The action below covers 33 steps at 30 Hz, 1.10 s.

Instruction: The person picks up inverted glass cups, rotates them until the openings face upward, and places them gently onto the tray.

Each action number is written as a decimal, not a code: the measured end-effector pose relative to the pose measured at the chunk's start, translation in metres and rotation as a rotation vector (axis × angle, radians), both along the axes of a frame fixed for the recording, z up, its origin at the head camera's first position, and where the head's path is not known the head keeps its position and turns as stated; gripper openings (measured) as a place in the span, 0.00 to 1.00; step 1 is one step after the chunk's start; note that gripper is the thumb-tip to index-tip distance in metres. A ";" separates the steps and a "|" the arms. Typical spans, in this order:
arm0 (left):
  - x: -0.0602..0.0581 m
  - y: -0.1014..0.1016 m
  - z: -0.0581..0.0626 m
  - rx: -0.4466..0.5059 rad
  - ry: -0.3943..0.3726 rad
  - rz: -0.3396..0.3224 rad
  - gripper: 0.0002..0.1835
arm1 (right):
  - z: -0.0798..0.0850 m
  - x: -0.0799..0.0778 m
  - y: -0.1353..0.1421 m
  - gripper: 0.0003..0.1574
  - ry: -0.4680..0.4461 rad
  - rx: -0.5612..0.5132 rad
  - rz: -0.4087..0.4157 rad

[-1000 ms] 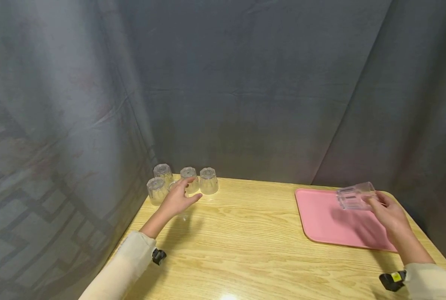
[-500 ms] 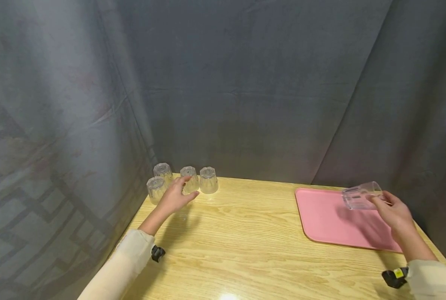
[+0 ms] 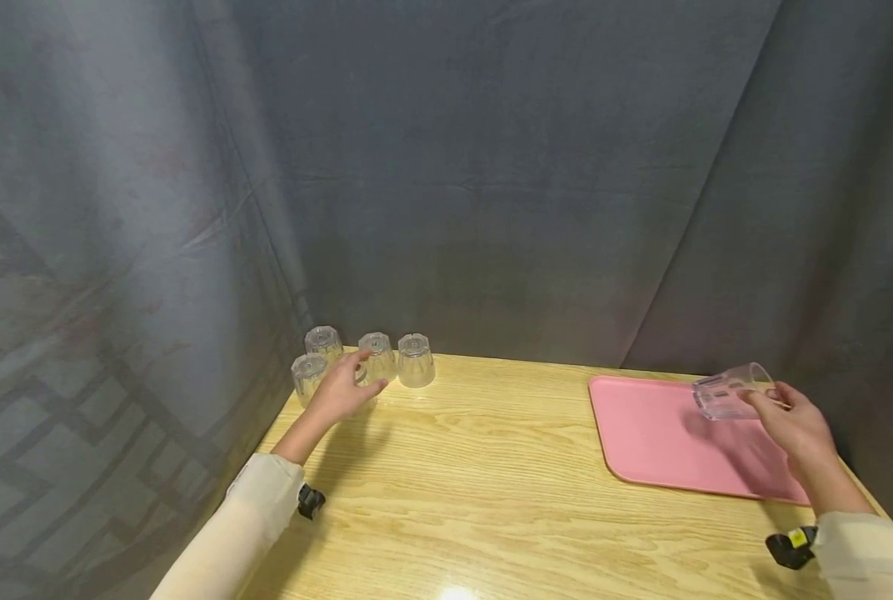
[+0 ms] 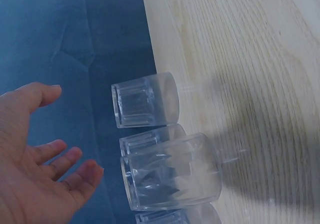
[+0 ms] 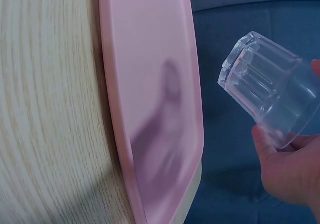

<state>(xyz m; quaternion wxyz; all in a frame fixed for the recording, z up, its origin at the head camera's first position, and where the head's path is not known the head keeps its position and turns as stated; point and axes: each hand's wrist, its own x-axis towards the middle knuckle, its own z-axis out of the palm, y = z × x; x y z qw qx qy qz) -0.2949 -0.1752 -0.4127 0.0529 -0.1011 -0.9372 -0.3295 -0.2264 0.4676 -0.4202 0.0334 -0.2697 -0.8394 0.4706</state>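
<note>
Several clear faceted tumblers stand upside down on the table's far left corner, among them a back-left tumbler (image 3: 323,342), a front-left tumbler (image 3: 309,375) and a rightmost tumbler (image 3: 416,361). My left hand (image 3: 339,392) hovers over this group, thumb and fingers spread. In the left wrist view a gap shows between that hand and the nearest tumbler (image 4: 172,174); in the head view it partly hides a tumbler. Over the pink tray (image 3: 656,433), my right hand (image 3: 802,425) grips another clear tumbler (image 5: 265,82) near its rim, tilted sideways with its base pointing left.
The tray lies at the right end of the wood-grain table (image 3: 491,467). Grey curtains (image 3: 476,183) hang right behind the table and along its left side. The right hand's shadow falls on the tray.
My right hand has moved slightly right with the tumbler in its grip. The left hand has drifted a little left over the group. The standing tumblers and the tray have stayed put.
</note>
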 end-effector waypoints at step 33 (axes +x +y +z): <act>-0.016 -0.028 -0.016 -0.069 -0.024 0.129 0.38 | -0.004 -0.008 0.026 0.62 0.001 0.225 0.029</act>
